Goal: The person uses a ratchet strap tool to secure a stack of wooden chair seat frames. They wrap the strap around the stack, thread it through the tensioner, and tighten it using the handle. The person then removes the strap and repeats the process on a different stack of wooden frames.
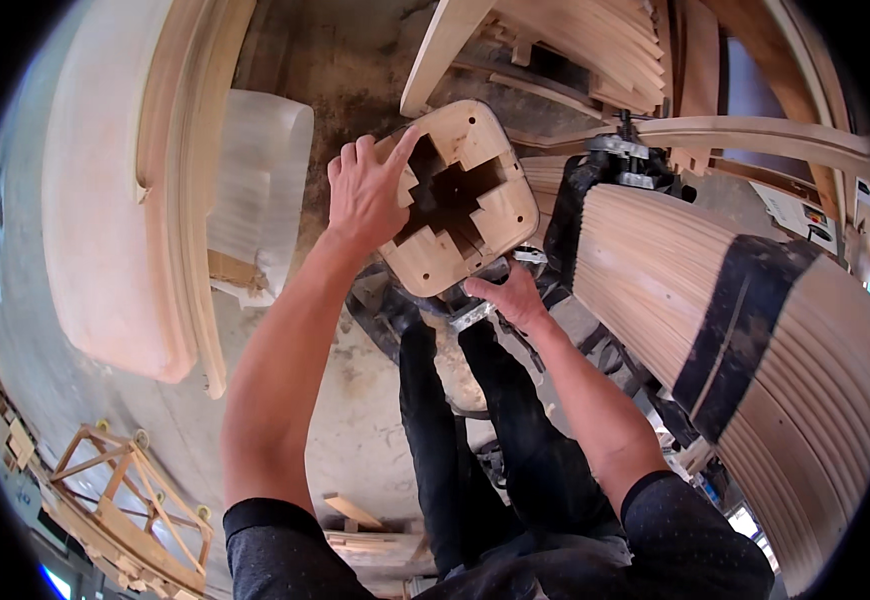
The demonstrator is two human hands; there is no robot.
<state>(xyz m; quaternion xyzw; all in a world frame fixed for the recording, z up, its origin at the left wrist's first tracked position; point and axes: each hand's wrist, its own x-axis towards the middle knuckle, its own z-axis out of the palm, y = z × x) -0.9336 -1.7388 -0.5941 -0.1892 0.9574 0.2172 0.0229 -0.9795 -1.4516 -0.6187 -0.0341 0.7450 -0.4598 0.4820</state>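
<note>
In front of me is a square wooden frame (pixel 505 216) with rounded corners, tilted in my grip. Blocks fill its corners, leaving a stepped, cross-shaped opening, and small dark holes show in several of them. My left hand (pixel 365 195) closes over its left edge, with the index finger stretched along the top face. At the near right edge, my right hand (pixel 517 298) grips from below with the thumb against the rim; its other fingers are mostly hidden under the frame. Beneath the frame, black machine parts and a metal bracket (pixel 472 317) partly show.
Stacked pale wooden slats (pixel 655 260) with a black band (pixel 745 330) fill the right side. A metal clamp (pixel 620 158) stands behind them. Long wooden panels (pixel 105 200) and a translucent wrapped sheet (pixel 260 180) are at left. A wheeled wooden rack (pixel 125 490) sits lower left.
</note>
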